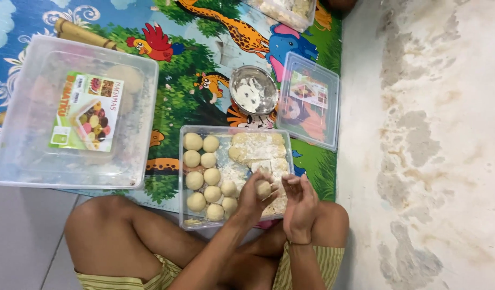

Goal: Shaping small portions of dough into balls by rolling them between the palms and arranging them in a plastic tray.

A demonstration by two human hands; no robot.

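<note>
I see my left hand (253, 200) at about 6 o'clock in the frame, its fingers (267, 200) curled narrow around a dough ball (263, 188) that it holds just above the near right corner of the clear tray (182, 177). My right hand (298, 201) sits just beside it, toward 3 o'clock of the ball, palm turned inward, its fingers loosely bent and holding nothing; I cannot tell whether they touch the ball. Inside the tray, rolled dough balls (203, 174) lie in two rows along the 9 o'clock side, and a floured slab of dough (258, 147) fills the 1 o'clock part. At 12 o'clock from the tray stands a small metal bowl (253, 90) dusted with flour, and at 2 o'clock lies a clear lid (309, 102) with a label. A large lidded plastic box (75, 113) rests at 9 o'clock. Everything sits on a colourful animal-print mat (177, 80) on the floor, with my bare knees at the lower edge.
</note>
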